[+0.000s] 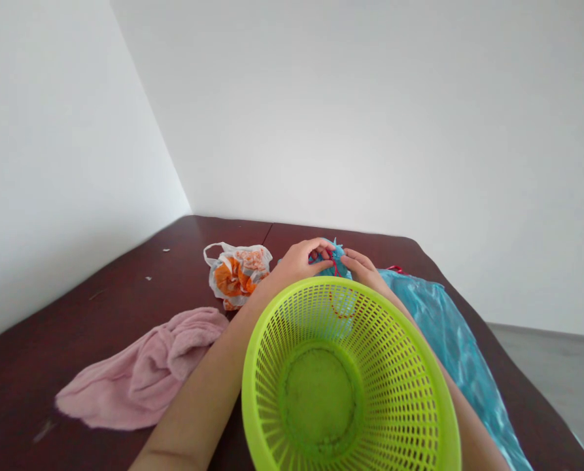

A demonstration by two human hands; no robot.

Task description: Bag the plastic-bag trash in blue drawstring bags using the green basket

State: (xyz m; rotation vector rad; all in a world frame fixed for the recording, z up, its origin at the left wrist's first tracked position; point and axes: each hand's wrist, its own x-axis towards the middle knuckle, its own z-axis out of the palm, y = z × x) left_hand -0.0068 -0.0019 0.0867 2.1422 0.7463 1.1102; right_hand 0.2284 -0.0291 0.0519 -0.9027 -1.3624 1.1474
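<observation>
Beyond the green basket's far rim, my left hand is closed, its fingertips pinching a red drawstring at a gathered blue plastic bag. My right hand faces it from the other side, thumb and fingers closed on the bunched blue plastic. Part of the red string hangs down and shows through the basket's slots. The green plastic basket is between my forearms, its open top toward me, and it hides the lower part of the bag.
A blue plastic sheet or bag lies along the table's right side. To the left are a pink cloth and a white-and-orange plastic bag. The dark red table meets white walls behind and at left.
</observation>
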